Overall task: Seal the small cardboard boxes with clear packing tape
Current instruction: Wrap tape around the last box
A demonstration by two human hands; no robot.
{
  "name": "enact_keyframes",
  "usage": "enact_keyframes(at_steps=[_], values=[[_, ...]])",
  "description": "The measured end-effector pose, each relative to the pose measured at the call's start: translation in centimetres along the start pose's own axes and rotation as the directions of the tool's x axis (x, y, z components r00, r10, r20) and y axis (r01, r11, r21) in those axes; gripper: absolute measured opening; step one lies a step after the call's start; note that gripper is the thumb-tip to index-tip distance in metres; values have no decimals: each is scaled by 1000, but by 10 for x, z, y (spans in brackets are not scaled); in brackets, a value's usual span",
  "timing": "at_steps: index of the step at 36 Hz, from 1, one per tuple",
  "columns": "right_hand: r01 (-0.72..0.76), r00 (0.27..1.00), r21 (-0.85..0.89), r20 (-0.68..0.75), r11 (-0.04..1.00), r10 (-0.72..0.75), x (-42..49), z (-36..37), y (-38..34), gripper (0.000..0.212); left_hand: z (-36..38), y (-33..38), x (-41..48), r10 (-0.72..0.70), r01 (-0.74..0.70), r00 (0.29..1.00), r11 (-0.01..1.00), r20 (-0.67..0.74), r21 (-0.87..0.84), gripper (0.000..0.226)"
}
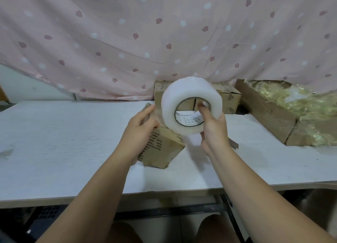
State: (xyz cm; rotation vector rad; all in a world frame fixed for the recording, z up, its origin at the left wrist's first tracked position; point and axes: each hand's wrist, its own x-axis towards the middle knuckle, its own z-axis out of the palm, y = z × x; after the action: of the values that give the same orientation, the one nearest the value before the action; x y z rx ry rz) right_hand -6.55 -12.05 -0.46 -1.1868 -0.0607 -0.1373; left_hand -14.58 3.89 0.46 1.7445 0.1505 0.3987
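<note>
A small cardboard box [162, 149] sits tilted on the white table [63, 138], printed marks on its near side. My left hand [141, 126] rests on its upper left part, fingers laid over the top edge. My right hand [212, 128] holds a thick roll of clear packing tape [175, 104] upright above the box, thumb hooked into the core and fingers wrapped round its outer right side. Whether a strip runs from the roll to the box cannot be told; the box top is partly hidden behind the roll.
More small cardboard boxes [228, 98] stand at the back behind the roll. A large open carton [264, 113] with crinkled yellowish plastic filling lies at the right. A pink patterned curtain [127, 42] hangs behind the table. The table's front edge lies near my forearms.
</note>
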Motion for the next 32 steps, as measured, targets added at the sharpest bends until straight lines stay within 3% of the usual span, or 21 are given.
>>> enact_keyframes(at_steps=[6, 9, 12, 14, 17, 21, 26, 32], values=[[174, 977, -162, 155, 971, -149, -4, 19, 15, 46, -12, -17, -12, -45, 36, 997, 991, -63, -131, 57], [194, 953, -209, 273, 959, -134, -13, 32, 14, 61, -18, -22, -14, -58, 51, 996, 994, -73, -97, 63], [129, 938, -217, 344, 968, -48, -18, 39, 20, 68, -25, -24, -15, 48, -48, 997, 999, -63, -7, 54], [65, 938, -245, 345, 967, 24, -21, 42, 22, 55, -32, -25, -14, 37, -37, 999, 999, -5, -32, 49], [85, 951, -364, 308, 927, 34, -24, 48, 22, 31, -44, -23, -12, 5, -1, 994, 999, 112, -36, 40], [119, 957, -430, 291, 895, 13, -23, 50, 18, 26, -50, -19, -7, -5, -22, 985, 988, 174, 153, 58], [188, 948, -487, 317, 853, -28, -20, 47, 8, 21, -49, -18, -8, -14, -23, 974, 987, 227, 159, 40], [266, 942, -515, 317, 815, -107, -21, 51, 1, 16, -50, -21, -7, -6, -40, 977, 977, 214, 208, 48]])
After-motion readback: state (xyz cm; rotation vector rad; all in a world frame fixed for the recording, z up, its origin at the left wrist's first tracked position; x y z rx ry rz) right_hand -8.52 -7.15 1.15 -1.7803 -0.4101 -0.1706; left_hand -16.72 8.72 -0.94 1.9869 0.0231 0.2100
